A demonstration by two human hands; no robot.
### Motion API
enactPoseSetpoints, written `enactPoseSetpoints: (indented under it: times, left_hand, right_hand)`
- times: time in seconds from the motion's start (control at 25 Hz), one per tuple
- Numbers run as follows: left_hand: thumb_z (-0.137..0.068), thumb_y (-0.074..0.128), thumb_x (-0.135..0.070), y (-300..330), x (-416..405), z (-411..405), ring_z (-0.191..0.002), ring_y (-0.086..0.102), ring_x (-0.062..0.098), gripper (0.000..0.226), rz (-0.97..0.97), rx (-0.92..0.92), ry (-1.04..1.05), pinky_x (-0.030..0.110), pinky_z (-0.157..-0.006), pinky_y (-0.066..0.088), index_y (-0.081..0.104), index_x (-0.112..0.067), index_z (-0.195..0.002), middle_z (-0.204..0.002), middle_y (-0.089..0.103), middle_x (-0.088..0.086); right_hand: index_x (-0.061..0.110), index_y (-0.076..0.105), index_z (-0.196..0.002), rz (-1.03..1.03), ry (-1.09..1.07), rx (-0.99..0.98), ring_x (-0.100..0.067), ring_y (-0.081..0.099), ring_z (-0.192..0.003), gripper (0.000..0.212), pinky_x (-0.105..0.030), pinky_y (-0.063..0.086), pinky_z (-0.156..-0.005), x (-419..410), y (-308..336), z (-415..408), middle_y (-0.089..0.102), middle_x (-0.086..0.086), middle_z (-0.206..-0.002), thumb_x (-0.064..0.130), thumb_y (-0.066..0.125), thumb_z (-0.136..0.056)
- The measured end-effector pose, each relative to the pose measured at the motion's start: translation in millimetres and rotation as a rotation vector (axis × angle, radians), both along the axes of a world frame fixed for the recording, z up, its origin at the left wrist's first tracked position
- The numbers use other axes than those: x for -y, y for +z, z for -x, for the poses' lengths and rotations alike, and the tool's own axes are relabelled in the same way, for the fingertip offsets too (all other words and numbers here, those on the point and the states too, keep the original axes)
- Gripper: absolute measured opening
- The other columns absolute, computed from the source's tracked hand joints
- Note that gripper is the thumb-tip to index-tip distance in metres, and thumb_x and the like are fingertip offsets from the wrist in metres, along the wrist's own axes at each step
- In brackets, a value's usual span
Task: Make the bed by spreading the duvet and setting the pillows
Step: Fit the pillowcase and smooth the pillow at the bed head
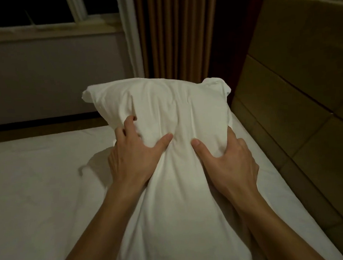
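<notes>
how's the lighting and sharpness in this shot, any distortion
Head view: dim, warm indoor light, dark window; the white pillow is the brightest thing, with soft shadows where the left hand and right hand grip it; slightly soft overall, no glare; wide-angle bending shows in the headboard and the stretched forearms.

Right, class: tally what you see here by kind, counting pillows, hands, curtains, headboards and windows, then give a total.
Pillow: 1
Hands, left hand and right hand: 2
Curtain: 1
Headboard: 1
Window: 1
Total: 6
</notes>
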State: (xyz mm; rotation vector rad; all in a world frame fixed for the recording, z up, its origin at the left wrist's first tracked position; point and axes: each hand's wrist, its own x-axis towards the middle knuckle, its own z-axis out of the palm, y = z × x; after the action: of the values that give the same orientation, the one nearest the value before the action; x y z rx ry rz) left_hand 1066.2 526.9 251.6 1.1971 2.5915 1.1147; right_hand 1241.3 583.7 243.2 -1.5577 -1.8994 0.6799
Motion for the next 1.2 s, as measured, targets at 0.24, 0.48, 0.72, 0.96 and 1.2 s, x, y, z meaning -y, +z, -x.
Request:
enactPoseSetpoints:
  times: [0.24, 0.48, 0.72, 0.96, 1.2]
  left_hand:
    - [-0.074, 0.051, -0.08, -52, -1, 116, -0.126, 0.043, 0.031, 0.099, 0.093, 0.047, 0.026, 0.044, -0.098, 0.038, 0.018, -0.025, -0.15, -0.142, 0.036, 0.008]
    - [-0.087, 0.019, -0.078, -132, 19, 119, -0.148, -0.006, 0.034, 0.089, 0.476, 0.109, -0.076, 0.053, -0.119, -0.002, -0.007, -0.027, -0.155, -0.162, -0.009, 0.015]
    - [-0.086, 0.014, -0.079, -129, 28, 117, -0.148, -0.014, 0.033, 0.087, 0.571, 0.111, -0.045, 0.055, -0.118, -0.009, -0.01, -0.032, -0.155, -0.161, -0.018, 0.013]
    - [-0.075, 0.013, -0.086, -129, 73, 111, -0.149, 0.0, 0.032, 0.092, 0.574, 0.356, 0.121, 0.056, -0.119, 0.006, -0.009, -0.041, -0.153, -0.164, -0.01, 0.006]
    - [-0.081, -0.003, -0.081, -133, 83, 48, -0.149, -0.011, 0.029, 0.089, 0.557, 0.141, 0.036, 0.055, -0.118, -0.005, -0.016, -0.03, -0.153, -0.162, -0.017, 0.01]
  right_hand:
    - [0.025, 0.018, -0.156, 0.079, 0.084, 0.163, -0.031, 0.042, -0.133, 0.096, -0.047, 0.038, -0.107, -23, -41, 102, 0.04, -0.008, -0.145, 0.084, 0.037, -0.082]
    - [0.019, 0.012, -0.159, 0.244, 0.168, 0.514, -0.037, 0.033, -0.136, 0.092, -0.047, 0.032, -0.112, -24, -109, 111, 0.035, -0.023, -0.148, 0.079, 0.021, -0.09]
    - [0.023, 0.009, -0.159, 0.27, 0.258, 0.454, -0.037, 0.052, -0.123, 0.089, -0.042, 0.042, -0.101, -8, -105, 102, 0.043, -0.019, -0.144, 0.078, 0.02, -0.09]
    - [0.025, 0.017, -0.157, 0.23, 0.292, 0.407, -0.026, 0.064, -0.095, 0.092, -0.044, 0.051, -0.091, 7, -109, 97, 0.068, -0.006, -0.097, 0.082, 0.008, -0.085]
    - [0.023, 0.01, -0.159, 0.215, 0.242, 0.456, -0.034, 0.053, -0.117, 0.085, -0.042, 0.043, -0.097, 23, -118, 73, 0.049, -0.016, -0.135, 0.075, 0.016, -0.092]
